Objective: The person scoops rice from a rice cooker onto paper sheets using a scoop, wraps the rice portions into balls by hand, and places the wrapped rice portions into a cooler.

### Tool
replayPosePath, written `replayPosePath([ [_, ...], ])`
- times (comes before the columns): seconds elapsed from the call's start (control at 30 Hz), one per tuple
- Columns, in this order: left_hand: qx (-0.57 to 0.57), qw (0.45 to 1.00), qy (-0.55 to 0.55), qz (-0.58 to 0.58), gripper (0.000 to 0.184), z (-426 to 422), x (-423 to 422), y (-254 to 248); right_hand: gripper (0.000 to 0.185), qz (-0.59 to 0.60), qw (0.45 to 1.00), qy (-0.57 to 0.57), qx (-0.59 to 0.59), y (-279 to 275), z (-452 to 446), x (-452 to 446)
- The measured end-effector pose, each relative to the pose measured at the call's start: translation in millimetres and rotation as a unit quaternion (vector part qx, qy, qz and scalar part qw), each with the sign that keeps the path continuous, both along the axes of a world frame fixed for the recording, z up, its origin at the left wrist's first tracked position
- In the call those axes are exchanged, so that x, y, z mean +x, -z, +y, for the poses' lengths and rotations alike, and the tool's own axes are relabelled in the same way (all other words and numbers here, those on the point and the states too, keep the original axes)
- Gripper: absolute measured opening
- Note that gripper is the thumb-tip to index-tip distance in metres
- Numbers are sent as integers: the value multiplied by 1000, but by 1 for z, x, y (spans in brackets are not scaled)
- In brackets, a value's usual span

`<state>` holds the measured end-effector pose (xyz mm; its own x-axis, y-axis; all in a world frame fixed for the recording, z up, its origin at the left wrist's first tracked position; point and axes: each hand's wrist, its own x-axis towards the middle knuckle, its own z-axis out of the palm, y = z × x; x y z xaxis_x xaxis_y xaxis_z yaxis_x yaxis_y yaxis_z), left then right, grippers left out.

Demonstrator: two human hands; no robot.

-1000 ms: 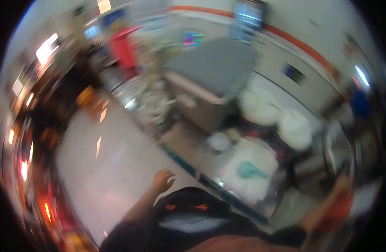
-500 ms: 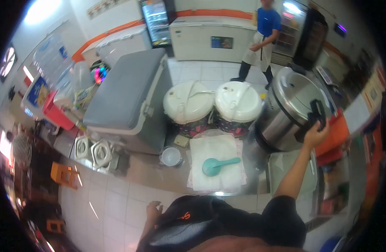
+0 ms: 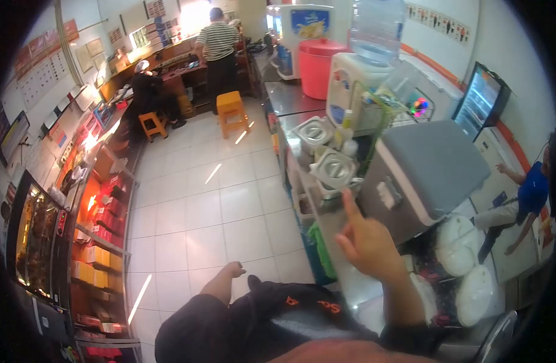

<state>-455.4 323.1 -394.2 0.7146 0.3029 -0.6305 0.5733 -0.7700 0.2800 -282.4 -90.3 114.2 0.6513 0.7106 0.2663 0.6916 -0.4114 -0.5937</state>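
My right hand (image 3: 371, 248) is raised over the metal counter (image 3: 356, 278), index finger and thumb stretched out, holding nothing. Just beyond its fingertip are lidded steel containers (image 3: 334, 169). The grey cooler box (image 3: 432, 169) stands right of it. My left hand (image 3: 232, 270) hangs low at my left side above the tiled floor, small in view; its fingers look curled, and whether they hold anything is hidden.
Orange stools (image 3: 230, 112) stand on the tiled floor ahead. One person in stripes (image 3: 217, 42) stands at the back; another sits. A person in blue (image 3: 532, 190) is at right. Shelves with boxes (image 3: 99, 257) line the left.
The view has swung left toward the aisle. My right hand has left the black handle by the large steel pot and now points over the counter. The person in blue appears farther right.
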Motion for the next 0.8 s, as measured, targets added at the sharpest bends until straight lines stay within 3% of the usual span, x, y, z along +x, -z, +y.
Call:
replayPosePath([
  [0.13, -67, 992, -99, -35, 55, 33, -19, -10, 78, -72, 988, -112, 72, -14, 129, 22],
  [0.2, -89, 988, -121, -46, 52, 69, -41, -4, 76, 134, 977, -160, 34, 9, 181, 39],
  [0.23, -113, 973, -190, -62, 51, 97, -54, 2, 76, 138, 976, -167, 28, 32, 203, 50],
  [0.27, -137, 953, -259, -77, 49, 123, -70, 5, 74, 171, 972, -160, 6, 68, 223, 60],
  [0.37, -26, 889, -392, -233, 39, 213, -110, 2, 69, 211, 968, -87, -107, 191, 266, 91],
  [0.47, 52, 847, -439, -296, 33, 295, -114, -59, 68, 275, 930, 19, -243, 319, 273, 108],
  [0.53, 54, 789, -444, -422, 31, 365, -98, -80, 66, 259, 904, 19, -338, 426, 249, 112],
  [0.57, 38, 786, -459, -412, 30, 387, -74, -132, 65, 260, 880, 7, -397, 465, 231, 109],
  [0.63, 69, 746, -379, -544, 26, 434, -28, -219, 56, 288, 825, -46, -485, 536, 189, 103],
  [0.67, 78, 726, -345, -590, 25, 446, -5, -273, 50, 305, 827, -69, -468, 522, 168, 97],
  [0.7, 184, 743, -258, -590, 22, 438, 22, -354, 45, 319, 843, -87, -424, 494, 149, 95],
  [0.73, 181, 729, -204, -628, 20, 442, 39, -407, 41, 325, 859, -93, -385, 458, 152, 95],
  [0.77, 199, 697, -149, -672, 20, 435, 54, -457, 36, 325, 871, -93, -356, 429, 159, 100],
  [0.8, 252, 607, -111, -745, 21, 441, 63, -482, 36, 327, 872, -81, -355, 427, 177, 114],
])
